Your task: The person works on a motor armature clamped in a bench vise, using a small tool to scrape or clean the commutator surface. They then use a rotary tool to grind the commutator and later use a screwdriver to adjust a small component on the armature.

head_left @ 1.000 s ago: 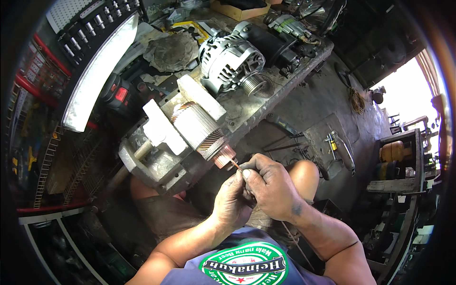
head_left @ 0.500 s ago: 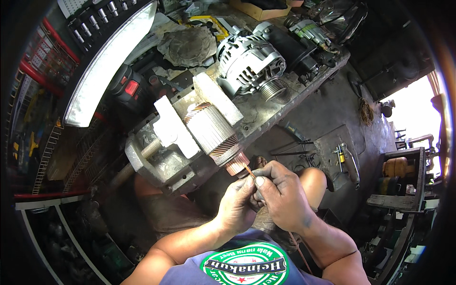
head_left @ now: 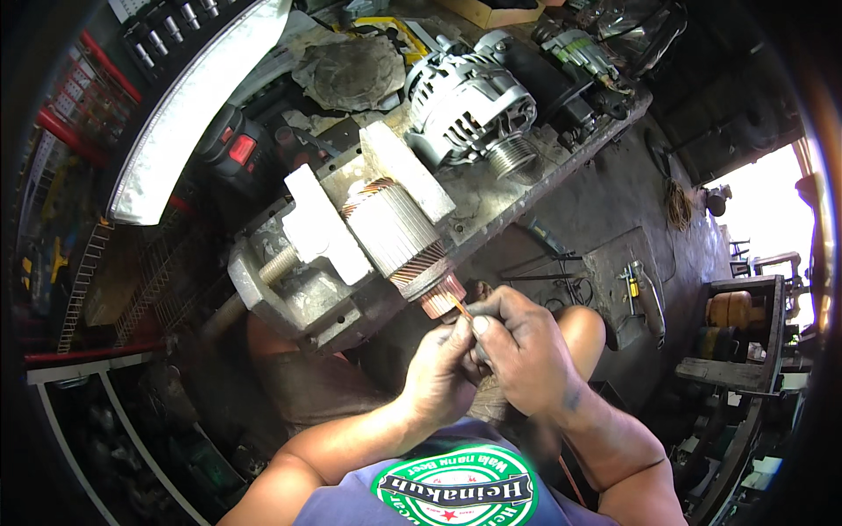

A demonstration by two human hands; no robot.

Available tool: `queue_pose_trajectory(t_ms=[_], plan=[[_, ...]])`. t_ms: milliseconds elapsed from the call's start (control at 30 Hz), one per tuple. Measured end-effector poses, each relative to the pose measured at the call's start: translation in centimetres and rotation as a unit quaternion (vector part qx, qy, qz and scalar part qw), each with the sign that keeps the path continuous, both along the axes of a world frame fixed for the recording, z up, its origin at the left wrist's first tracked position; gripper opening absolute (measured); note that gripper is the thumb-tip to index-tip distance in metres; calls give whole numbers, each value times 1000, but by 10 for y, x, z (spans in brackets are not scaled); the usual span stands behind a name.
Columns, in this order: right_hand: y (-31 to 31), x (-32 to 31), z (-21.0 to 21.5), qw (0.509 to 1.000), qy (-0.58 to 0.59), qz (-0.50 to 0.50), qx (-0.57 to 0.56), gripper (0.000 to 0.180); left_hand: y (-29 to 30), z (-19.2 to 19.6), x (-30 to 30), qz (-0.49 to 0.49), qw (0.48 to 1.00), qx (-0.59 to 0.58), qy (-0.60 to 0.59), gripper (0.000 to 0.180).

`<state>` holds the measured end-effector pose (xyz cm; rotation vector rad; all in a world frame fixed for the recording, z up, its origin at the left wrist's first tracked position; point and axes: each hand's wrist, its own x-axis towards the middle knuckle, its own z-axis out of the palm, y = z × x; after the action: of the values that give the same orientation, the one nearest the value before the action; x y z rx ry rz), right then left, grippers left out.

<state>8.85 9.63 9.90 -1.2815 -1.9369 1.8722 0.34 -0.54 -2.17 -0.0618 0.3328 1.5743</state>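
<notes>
Copper wire end (head_left: 460, 306) is pinched by both hands, left hand (head_left: 443, 368) and right hand (head_left: 517, 346), at the vise-clamped grey motor armature (head_left: 395, 235); commutator work looks unfinished.

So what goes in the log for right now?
left hand: touching right hand | right hand: pinching thin tool at copper end | armature: clamped in vise | alternator: behind
</notes>
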Motion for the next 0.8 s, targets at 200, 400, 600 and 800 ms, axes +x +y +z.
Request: queue_pose_trajectory(t_ms=[200, 400, 600, 800], plan=[[-1, -7, -3, 989, 34, 34, 139, 13, 3, -1, 5, 1, 996, -55, -67, 54], [-4, -7, -4, 990, 18, 16, 137, 15, 4, 11, 6, -8, 995, -92, -23, 49], [-6, -3, 3, 994, -83, -11, 66, 19, 2, 27, 12, -9, 995, -95, -35, 43], [-5, -7, -4, 991, -13, 12, 136, 17, 1, 2, 6, -23, 997, -61, -44, 53]])
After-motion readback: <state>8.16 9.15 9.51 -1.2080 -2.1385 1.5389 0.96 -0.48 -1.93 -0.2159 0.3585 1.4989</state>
